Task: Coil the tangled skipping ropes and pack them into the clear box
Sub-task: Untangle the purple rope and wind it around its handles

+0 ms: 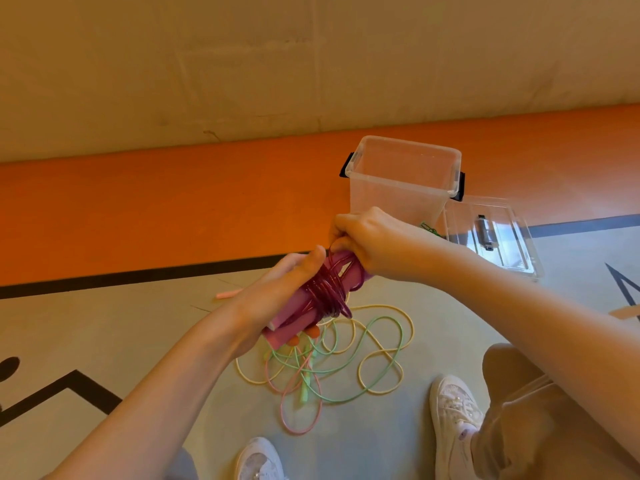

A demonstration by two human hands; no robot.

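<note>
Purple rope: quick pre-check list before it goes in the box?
1. Purple rope wound round its pink handles: ok, several turns on.
2. Loose end secured: cannot tell, right hand covers that end.
3. Left hand grips the bundle: ok.
4. Clear box open: ok, lid lies beside it.
5. Room in box: ok, only a bit of green cord shows at the bottom.
6. Other ropes coiled: not ok, tangled on the floor.
</note>
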